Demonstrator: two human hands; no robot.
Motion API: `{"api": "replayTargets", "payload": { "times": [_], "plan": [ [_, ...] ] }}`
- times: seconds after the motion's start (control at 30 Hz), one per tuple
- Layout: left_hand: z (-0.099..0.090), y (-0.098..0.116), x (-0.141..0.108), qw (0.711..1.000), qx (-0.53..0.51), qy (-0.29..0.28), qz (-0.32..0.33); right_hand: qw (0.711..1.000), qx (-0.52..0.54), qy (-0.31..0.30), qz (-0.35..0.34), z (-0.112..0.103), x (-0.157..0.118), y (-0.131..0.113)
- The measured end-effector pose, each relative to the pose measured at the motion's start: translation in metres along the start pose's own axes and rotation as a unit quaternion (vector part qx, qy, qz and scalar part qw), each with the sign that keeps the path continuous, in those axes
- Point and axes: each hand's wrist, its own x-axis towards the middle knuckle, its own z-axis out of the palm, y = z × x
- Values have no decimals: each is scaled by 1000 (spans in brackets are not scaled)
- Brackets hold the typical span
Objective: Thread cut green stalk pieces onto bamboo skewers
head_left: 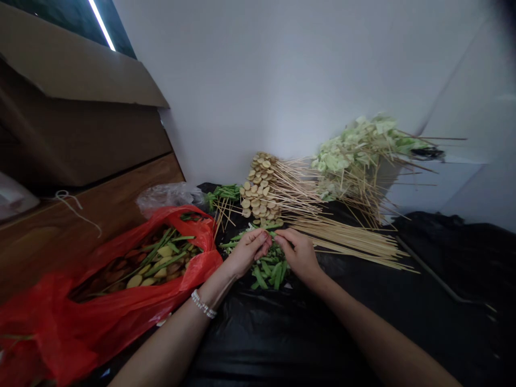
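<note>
My left hand (250,250) and my right hand (299,253) meet fingertip to fingertip at the centre. Both are closed in a pinch, and a short bit of green bean (272,234) shows between them; its ends are hidden by the fingers. Beneath my hands lies a pile of cut green bean pieces (266,273) on black plastic sheeting (250,328). Just beyond are stacked skewers of potato slices (258,194). Bare wooden skewers (358,239) lie in a bundle to the right of my right hand.
On the left, a red plastic bag (161,293) holds potato slices and green stalks. Behind it lie a clear bag (171,196) and skewered green beans (226,192). Cabbage skewers (342,150) are heaped at back right, against the white wall (290,80). A cardboard box (84,134) stands back left.
</note>
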Motion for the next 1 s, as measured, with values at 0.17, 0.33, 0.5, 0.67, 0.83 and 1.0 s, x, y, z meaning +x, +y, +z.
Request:
{"api": "replayTargets", "payload": {
  "times": [0.17,0.33,0.5,0.67,0.83,1.0],
  "plan": [
    [3,3,1,998,-38,39,11,1000,-5,-10,8,3,0,0],
    [2,5,1,997,-58,43,6,992,47,-81,89,0,0,4],
    [1,2,1,999,-36,13,-15,950,236,-88,184,0,4,3],
    [0,1,2,999,-34,30,-19,936,264,-35,231,-3,8,3],
    [1,7,2,990,-118,70,-29,919,289,1,268,-7,11,8],
    [-2,12,2,950,-286,99,-80,901,325,33,284,-8,14,12]
  ]
}}
